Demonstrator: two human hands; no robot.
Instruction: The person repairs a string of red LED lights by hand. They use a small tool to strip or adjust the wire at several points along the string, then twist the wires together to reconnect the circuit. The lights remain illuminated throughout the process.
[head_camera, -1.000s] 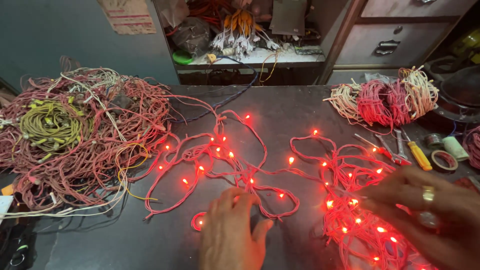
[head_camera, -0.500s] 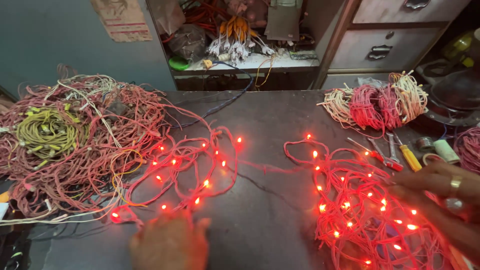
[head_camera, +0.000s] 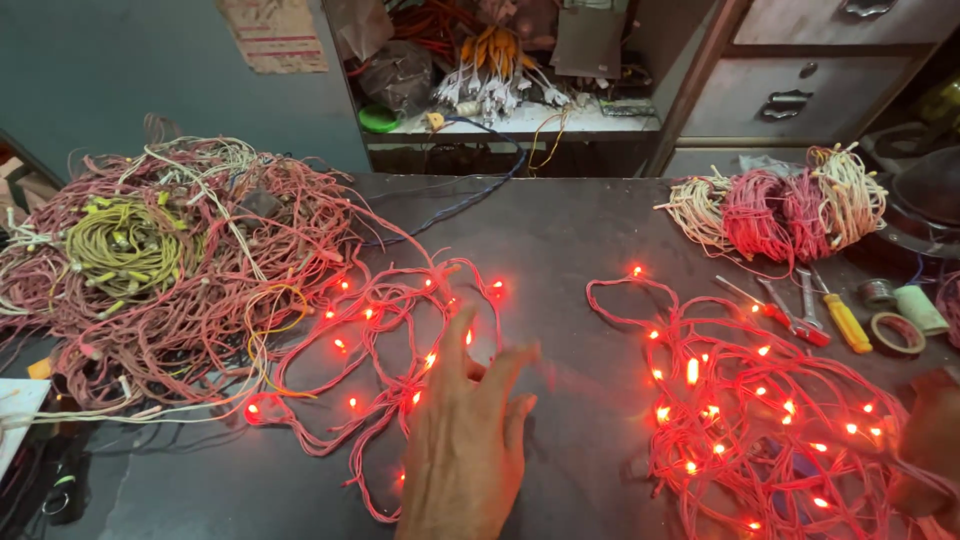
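The lit red light string (head_camera: 400, 340) lies on the dark bench (head_camera: 560, 240) in two loose heaps, one left of centre and one (head_camera: 760, 420) at right. My left hand (head_camera: 470, 440) rests flat with fingers spread open, gripping nothing, its fingertips just beside the left heap. My right hand (head_camera: 930, 450) sits at the right heap's edge; I cannot tell its grip.

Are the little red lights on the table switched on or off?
On. The red light string glows bright at every bulb beside the left hand.
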